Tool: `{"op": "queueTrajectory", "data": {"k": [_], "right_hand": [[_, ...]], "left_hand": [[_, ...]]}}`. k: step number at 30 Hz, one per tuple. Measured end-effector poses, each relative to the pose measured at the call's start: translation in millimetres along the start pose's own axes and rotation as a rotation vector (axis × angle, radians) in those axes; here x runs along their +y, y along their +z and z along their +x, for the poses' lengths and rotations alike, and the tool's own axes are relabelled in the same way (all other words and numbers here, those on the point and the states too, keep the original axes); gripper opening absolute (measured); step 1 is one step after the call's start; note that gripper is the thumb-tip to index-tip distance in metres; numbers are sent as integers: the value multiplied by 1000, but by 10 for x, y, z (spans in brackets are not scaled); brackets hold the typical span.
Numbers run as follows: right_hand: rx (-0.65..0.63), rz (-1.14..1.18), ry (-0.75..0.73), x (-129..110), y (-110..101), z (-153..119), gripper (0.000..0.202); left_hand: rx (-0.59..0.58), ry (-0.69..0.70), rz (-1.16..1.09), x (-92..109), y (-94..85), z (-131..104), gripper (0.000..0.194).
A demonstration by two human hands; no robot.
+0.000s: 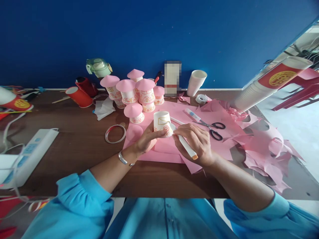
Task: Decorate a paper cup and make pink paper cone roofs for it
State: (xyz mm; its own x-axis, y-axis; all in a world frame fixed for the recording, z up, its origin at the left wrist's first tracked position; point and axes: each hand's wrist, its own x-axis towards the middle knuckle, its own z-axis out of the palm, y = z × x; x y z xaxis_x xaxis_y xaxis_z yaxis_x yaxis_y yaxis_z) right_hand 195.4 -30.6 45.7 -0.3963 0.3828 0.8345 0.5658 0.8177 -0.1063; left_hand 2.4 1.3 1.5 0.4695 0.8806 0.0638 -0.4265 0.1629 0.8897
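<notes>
My left hand (147,138) is closed around a white paper cup (159,119), turned with its wide rim down. Orange-red flowers and a yellow-brown outline are drawn on the cup's side. A white marker (185,146) with an orange end sits in my right hand (196,142), its tip at the cup's lower right side. Several decorated cups with pink paper cone roofs (126,86) stand just behind, some stacked in pairs. Under my hands lie pink paper sheets (171,152), with a loose pink cone (134,133) left of the cup.
Black-handled scissors (216,130) and a glue stick (192,115) lie right of my hands. Pink scraps (266,159) cover the right edge. A tape roll (115,133) and a power strip (35,156) are on the left. Stacked white cups (196,83) stand by the blue wall.
</notes>
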Motion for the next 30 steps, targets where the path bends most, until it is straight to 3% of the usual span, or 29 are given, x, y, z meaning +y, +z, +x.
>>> {"op": "queueTrajectory", "data": {"k": [5,13,30], "right_hand": [[60,8,-36,-25,1,8,24],[41,-48,-114,-38,14,9,19],[24,-54,-58,-24,-1,27,19]], "left_hand": [[11,-3,61,-7,-4,-23,35],[-55,27,171,-112,-116,-38,52],[-13,7,75,-29,-31,-32,36]]}}
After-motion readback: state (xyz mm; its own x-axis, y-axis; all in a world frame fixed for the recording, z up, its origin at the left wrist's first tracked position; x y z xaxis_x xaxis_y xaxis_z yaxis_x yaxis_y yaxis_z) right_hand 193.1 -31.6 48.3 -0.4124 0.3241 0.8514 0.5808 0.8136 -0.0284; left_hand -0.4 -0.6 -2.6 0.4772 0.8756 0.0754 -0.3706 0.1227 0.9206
